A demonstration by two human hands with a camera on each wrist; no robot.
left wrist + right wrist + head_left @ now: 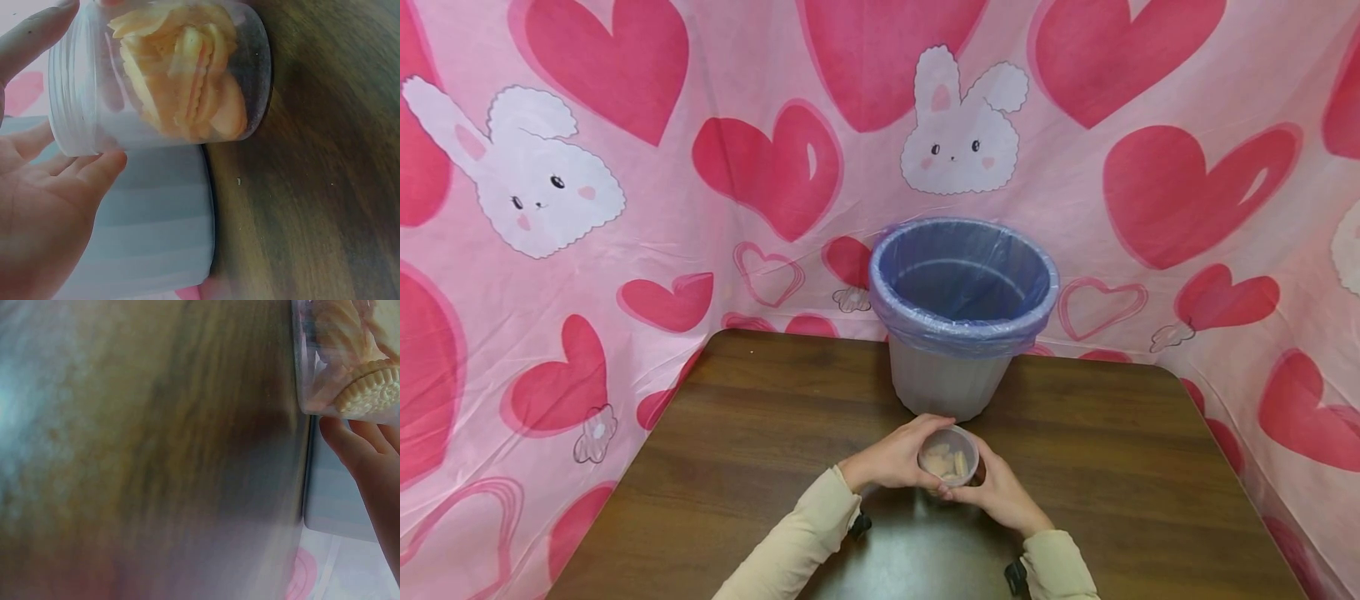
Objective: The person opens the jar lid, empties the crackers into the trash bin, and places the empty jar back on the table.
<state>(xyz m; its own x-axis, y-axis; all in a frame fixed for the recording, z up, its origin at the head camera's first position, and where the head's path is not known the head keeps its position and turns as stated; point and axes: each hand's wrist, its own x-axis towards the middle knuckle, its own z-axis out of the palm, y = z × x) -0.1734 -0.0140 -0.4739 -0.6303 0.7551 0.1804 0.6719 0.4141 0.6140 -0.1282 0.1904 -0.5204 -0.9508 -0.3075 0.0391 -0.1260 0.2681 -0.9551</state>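
A clear plastic jar [948, 456] with a ridged, translucent lid [72, 87] stands upright close over the table, near its middle. Inside it are several pale biscuits [187, 81], one of them sandwich-shaped with a scalloped edge [372, 387]. My left hand [901, 454] grips the jar from the left, thumb and fingers up around the lid. From the other side my right hand [1000, 490] holds it, its fingers [356, 440] along the jar's wall. Both thumbs meet at the near side of the jar in the head view.
Just behind the jar a pale waste bin [951, 383] stands on the table, lined with a bluish-purple plastic bag [883, 308]. The brown wooden table [760, 442] is bordered by a pink cloth backdrop [737, 75] with hearts and rabbits. Small crumbs [239, 181] lie on the wood.
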